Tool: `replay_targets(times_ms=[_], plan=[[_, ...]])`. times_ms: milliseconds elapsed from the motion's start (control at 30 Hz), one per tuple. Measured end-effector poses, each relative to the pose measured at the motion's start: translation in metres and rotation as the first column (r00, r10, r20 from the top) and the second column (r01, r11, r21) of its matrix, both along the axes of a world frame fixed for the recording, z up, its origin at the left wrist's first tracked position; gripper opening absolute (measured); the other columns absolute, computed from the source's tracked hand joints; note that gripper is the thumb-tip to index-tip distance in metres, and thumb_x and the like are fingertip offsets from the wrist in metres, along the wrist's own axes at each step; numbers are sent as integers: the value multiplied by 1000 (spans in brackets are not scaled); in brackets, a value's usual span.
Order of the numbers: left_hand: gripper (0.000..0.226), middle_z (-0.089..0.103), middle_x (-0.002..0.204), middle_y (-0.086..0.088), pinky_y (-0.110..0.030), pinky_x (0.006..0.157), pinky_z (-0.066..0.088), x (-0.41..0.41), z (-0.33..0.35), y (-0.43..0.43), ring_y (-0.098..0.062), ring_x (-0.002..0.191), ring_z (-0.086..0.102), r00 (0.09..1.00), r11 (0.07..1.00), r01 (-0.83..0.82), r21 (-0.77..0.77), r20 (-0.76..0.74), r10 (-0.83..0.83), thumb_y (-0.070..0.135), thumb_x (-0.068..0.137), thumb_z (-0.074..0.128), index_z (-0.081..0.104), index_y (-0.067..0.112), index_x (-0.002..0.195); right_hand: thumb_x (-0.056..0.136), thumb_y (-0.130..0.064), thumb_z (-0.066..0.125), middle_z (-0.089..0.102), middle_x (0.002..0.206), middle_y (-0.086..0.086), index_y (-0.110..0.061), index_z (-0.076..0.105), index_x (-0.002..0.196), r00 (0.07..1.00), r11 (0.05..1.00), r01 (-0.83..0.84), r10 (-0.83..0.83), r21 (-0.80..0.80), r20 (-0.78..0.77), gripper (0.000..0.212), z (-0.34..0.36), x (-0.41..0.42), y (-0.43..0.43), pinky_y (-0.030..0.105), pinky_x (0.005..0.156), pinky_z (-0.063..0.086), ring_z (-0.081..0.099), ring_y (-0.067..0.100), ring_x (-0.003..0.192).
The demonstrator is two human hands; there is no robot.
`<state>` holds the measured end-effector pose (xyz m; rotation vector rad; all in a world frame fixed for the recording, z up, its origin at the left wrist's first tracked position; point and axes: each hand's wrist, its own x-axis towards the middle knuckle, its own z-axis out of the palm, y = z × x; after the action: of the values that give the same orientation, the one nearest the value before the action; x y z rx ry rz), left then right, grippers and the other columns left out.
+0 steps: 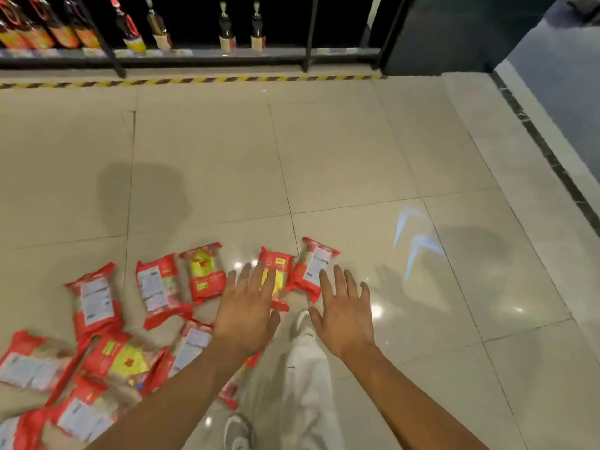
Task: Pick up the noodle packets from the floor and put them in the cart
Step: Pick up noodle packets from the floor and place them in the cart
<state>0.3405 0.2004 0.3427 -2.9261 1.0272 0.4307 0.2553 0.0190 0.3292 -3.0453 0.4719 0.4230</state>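
Lying scattered on the floor (341, 164) at left, red packets (97, 303) show white labels, print too blurred to read. Left hand (246, 313) and right hand (345, 316), both spread and empty, hover over two packets (313, 266).

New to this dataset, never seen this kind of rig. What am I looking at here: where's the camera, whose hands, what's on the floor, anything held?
There is no robot: a person works with bare hands. The single picture comes from a wide-angle camera on the person's head, looking forward and down.

The left hand and right hand both reach out with fingers spread and hold nothing. Below them you see a white trouser leg and shoes.

Red noodle packets lie scattered on the tiled floor, most to the left. Two lie just beyond the fingertips: a packet with a yellow front under the left hand and a packet with a white label by the right.

At the top stands a shelf of bottles. No cart is in view.
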Motion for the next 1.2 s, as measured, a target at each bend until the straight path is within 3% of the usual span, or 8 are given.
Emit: replay_targets(times_ms=[200,333,467,567,733,900,1000,1200], plan=[[80,48,152,-19,-58,106,45,74,-214,-43,-42,134,51,981,993,-86,79,-166,98,48,78,66,49,9,146,93,-57,49,43,158,18,-18,40,156,981,985,79,-50,152,-186,75,-218,81,-58,59,109,41,43,38,145],[83,27,165,-12,-49,117,33,105,-367,-64,-35,147,34,916,969,-206,134,-322,239,52,89,54,27,14,157,98,-61,46,32,163,13,-21,22,160,931,920,286,-200,270,-305,78,-364,112,-104,50,109,41,35,34,146],[90,17,168,-7,-43,119,27,129,-494,-68,-29,151,23,721,874,-466,138,-513,465,54,89,60,17,17,159,77,-68,64,63,131,8,-23,46,141,771,547,633,-512,548,-380,80,-498,130,-144,51,97,54,63,33,118],[95,40,156,-10,-45,111,38,145,-565,-65,-32,142,39,501,725,-675,135,-638,585,57,76,74,35,12,150,69,-55,78,68,124,3,-12,48,136,616,269,727,-660,631,-429,86,-572,139,-158,44,93,58,69,25,108],[106,63,128,-7,-49,97,53,162,-647,-63,-29,113,64,238,485,-865,132,-742,626,71,39,79,46,20,126,49,-56,93,73,117,3,-12,54,132,454,13,736,-751,676,-480,101,-648,154,-175,46,85,64,74,27,102],[80,78,94,-1,-41,73,63,163,-669,-66,-18,79,75,191,442,-887,135,-763,617,56,37,92,67,17,102,78,-16,88,80,98,6,-9,73,106,469,9,754,-708,657,-528,32,-644,164,-178,35,69,65,79,24,84],[56,75,91,-3,-29,65,55,154,-654,-71,-16,76,71,219,435,-895,99,-752,622,33,53,98,64,17,94,72,-20,92,81,93,5,-11,73,100,492,57,759,-702,648,-515,35,-631,157,-172,40,73,66,79,23,79],[78,72,104,-5,-44,79,60,131,-538,-39,-22,87,72,204,212,-973,-91,-766,610,46,44,96,58,20,107,70,-16,91,82,94,1,-13,77,105,645,172,610,-674,773,-360,37,-522,138,-146,32,66,63,80,19,79]])
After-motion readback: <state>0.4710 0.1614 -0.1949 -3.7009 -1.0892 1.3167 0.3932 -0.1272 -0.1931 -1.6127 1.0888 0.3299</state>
